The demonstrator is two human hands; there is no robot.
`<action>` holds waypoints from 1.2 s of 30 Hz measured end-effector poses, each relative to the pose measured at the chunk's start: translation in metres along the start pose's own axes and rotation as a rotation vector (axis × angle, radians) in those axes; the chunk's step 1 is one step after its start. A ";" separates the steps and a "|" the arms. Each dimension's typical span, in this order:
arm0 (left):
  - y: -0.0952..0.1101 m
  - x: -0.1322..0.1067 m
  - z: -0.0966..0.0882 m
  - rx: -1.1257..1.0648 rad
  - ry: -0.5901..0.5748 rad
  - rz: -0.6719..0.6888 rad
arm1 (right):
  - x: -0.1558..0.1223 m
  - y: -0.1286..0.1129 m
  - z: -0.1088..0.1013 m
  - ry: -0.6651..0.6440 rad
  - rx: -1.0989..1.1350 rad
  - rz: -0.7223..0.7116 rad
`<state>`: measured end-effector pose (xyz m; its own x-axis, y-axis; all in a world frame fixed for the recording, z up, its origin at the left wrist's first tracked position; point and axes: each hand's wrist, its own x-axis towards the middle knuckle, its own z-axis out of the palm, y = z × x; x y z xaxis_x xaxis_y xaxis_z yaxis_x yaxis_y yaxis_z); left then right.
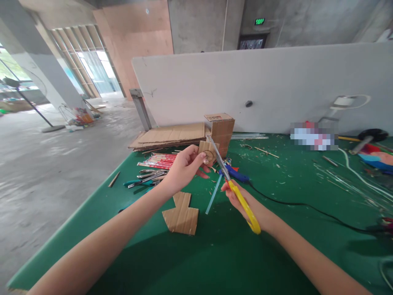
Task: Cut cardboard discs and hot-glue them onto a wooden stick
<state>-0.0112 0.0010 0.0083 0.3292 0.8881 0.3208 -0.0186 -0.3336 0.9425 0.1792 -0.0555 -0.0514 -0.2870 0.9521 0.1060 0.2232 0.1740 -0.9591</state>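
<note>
Left hand [186, 166]: pinching card [204, 147]
Right hand [251, 201]: gripping scissors [238, 192]
Blades [218, 157]: perhaps touching card
Curve [211, 155]: best followed slowly, turning card

Large off-white flat panel [245, 86] is standing along the green tabletop's [282, 176] far edge; slim red-and-white wrapped packets [161, 161] are lying bunched, left of centre; thin white cable [347, 162] is curving across the right side; green rectangular EXIT sign [259, 21] is glowing up top; black round-based stand [53, 128] is occupying grey floor [92, 155], far left.
</note>
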 end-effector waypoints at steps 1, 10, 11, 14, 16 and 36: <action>0.001 0.000 -0.001 0.004 -0.011 -0.001 | 0.000 -0.001 0.000 0.000 0.013 0.008; 0.005 0.000 -0.001 0.000 -0.028 -0.013 | 0.006 0.010 -0.001 0.036 -0.155 -0.032; 0.004 0.000 -0.001 -0.004 -0.026 -0.019 | 0.006 0.012 -0.001 0.042 -0.169 -0.037; 0.002 0.000 0.003 -0.056 0.001 -0.035 | 0.006 0.015 0.001 0.040 -0.198 -0.059; 0.000 -0.002 0.007 -0.124 0.032 -0.032 | 0.007 0.015 0.004 0.057 -0.193 -0.068; 0.002 -0.001 0.002 -0.032 0.007 0.048 | 0.003 0.004 0.007 0.069 0.001 0.037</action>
<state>-0.0094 -0.0013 0.0100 0.3204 0.8735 0.3665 -0.0644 -0.3659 0.9284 0.1731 -0.0533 -0.0569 -0.2139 0.9729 0.0877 0.2318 0.1378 -0.9630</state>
